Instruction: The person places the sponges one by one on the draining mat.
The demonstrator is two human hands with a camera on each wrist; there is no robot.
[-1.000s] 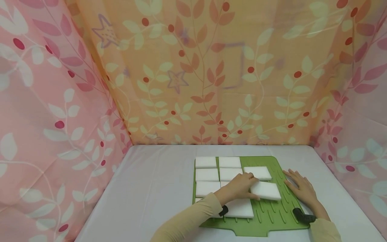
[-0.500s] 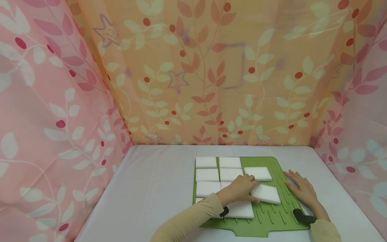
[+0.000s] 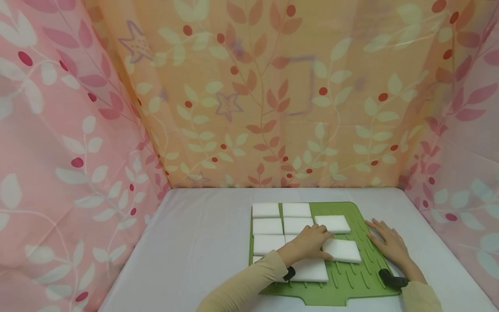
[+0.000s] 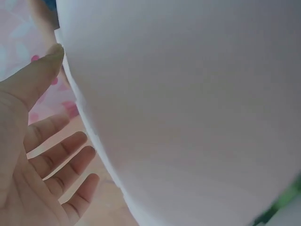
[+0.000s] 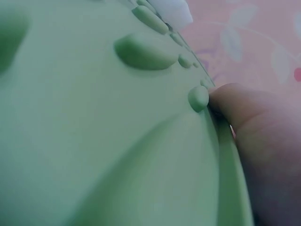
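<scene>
Rectangular white sponges lie in rows on a green silicone drying mat [image 3: 351,281] with drop-shaped ridges. My left hand [image 3: 312,242] reaches over the middle of the rows and holds the left end of one sponge [image 3: 345,251], thumb at its near edge and fingers at its far edge. In the left wrist view, the thumb [image 4: 40,70] meets the rim of a white surface, with the other fingers spread apart. My right hand [image 3: 390,245] rests along the mat's right edge with fairly straight fingers. A digit [image 5: 263,117] presses the mat rim in the right wrist view.
Another sponge [image 3: 332,223] lies just beyond the held one. Several more sponges [image 3: 267,244] fill the mat's left side, some partly covered by my left arm [image 3: 249,277]. A white-covered table [image 3: 187,242] lies beneath, with patterned curtains [image 3: 253,108] around it.
The sponge at my left hand has come down slightly toward me and straightened to line up with the one beyond it. Both hands stay almost in place.
</scene>
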